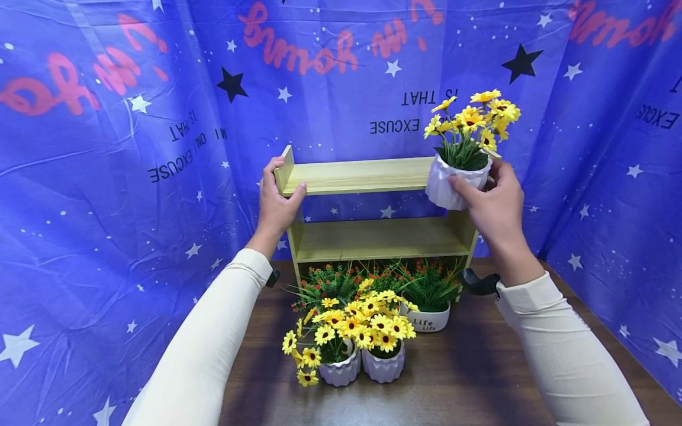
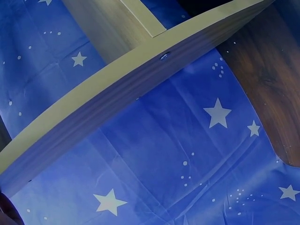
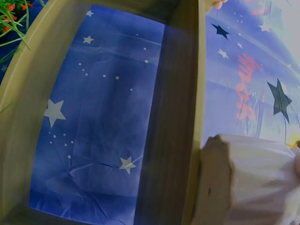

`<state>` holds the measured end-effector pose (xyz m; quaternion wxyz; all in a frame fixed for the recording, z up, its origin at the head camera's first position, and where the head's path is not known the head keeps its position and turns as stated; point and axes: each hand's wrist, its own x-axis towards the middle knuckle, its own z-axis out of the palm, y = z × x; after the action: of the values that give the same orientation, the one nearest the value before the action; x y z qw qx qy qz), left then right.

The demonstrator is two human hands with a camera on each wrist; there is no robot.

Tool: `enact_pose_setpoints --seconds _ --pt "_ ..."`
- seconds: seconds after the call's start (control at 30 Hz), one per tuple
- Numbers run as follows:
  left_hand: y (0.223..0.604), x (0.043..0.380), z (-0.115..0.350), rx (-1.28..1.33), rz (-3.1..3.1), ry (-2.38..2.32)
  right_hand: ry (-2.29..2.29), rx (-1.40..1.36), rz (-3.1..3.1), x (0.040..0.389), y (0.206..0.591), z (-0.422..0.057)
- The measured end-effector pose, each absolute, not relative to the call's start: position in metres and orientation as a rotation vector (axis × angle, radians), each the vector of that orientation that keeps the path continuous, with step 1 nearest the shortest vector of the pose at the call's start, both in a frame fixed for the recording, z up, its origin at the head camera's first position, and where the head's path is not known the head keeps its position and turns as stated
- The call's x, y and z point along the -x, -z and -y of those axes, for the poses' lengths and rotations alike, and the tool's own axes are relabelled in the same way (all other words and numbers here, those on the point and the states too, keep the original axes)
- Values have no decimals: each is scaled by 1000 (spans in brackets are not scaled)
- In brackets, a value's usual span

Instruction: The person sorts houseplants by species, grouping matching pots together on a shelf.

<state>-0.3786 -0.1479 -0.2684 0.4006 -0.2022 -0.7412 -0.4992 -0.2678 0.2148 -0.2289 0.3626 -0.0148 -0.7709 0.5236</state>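
Left hand (image 1: 278, 204) grips the shelf (image 1: 380, 238) by its left end; right hand (image 1: 497, 207) pinches a flowerpot (image 1: 443, 182) before the right end of the top board (image 1: 362, 176), whose edge could snag and tip it.

Flowerpots (image 1: 384, 368) on table (image 1: 463, 381), before shelf (image 1: 367, 176), curtain (image 1: 330, 109) behind

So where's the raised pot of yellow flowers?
In the head view, the pot of yellow flowers is upper right, in the right hand, by the right end of the top shelf.
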Motion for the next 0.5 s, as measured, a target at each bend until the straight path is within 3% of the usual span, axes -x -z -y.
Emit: enact_pose_setpoints --seconds 0.5 --pt "267 376 148 495 1899 1270 -1262 52 2231 281 197 -222"
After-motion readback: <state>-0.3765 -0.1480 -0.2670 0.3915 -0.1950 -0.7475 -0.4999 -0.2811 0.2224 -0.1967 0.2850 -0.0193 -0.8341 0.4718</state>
